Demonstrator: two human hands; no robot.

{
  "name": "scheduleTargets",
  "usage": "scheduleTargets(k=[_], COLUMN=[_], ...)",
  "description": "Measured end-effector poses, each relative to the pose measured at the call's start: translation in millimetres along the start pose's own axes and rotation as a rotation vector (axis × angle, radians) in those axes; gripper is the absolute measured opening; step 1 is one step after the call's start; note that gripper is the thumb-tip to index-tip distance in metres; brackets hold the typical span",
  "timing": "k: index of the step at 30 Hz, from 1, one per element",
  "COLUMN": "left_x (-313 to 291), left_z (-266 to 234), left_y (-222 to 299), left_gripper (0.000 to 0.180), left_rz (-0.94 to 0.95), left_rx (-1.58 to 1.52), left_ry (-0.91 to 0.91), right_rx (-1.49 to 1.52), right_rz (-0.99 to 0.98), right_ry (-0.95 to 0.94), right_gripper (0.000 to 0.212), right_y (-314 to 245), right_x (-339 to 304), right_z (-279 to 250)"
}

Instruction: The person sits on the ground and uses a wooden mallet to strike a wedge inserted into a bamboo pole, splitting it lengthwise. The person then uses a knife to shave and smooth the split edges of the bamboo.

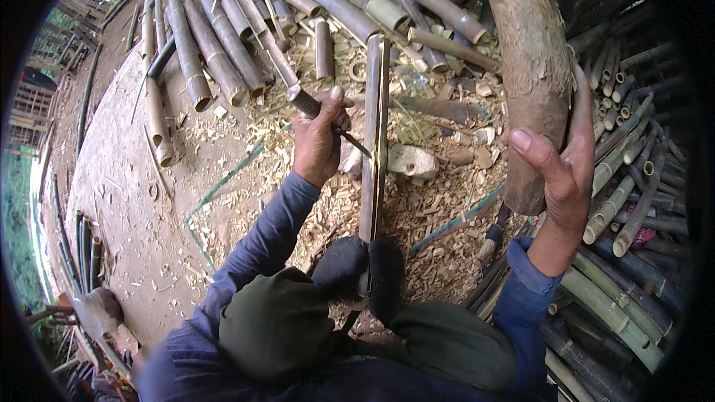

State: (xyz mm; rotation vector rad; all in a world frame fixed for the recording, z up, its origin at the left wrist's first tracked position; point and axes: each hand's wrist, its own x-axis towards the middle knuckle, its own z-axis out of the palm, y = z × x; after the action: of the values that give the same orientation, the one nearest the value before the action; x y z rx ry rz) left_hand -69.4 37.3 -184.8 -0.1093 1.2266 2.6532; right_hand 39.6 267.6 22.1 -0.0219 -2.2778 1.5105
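Note:
My left hand [318, 136] is closed round a chisel [304, 101] with a dark cylindrical handle. Its thin blade slants down to the right, the tip at a split bamboo pole [370, 141]. That pole lies lengthwise in front of me, with a long slit along its right side. Its near end is between my dark-covered feet [341, 266], and a pale wood block [412, 161] shows at its middle. In my right hand [555, 171] is a thick, rough wooden log [530, 52], raised to the right of the pole, thumb and fingers wrapped round its lower part.
Wood chips [335, 208] cover the ground round the pole. Cut bamboo poles [216, 52] lie at the far left and across the back. A large bamboo stack [618, 201] fills the right side. A green strip [223, 186] lies on the ground at left.

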Motion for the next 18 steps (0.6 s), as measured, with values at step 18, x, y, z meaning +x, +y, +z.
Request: scheduleTargets(k=[18], left_x=[-30], left_z=[15], left_y=[-23], left_gripper=[0.038], left_rz=[0.135], left_rx=[0.667], left_ry=[-0.117], right_rx=[0.028], right_rz=[-0.254], right_ry=[-0.198], right_gripper=[0.105], right_y=[31], right_x=[-17], right_z=[11])
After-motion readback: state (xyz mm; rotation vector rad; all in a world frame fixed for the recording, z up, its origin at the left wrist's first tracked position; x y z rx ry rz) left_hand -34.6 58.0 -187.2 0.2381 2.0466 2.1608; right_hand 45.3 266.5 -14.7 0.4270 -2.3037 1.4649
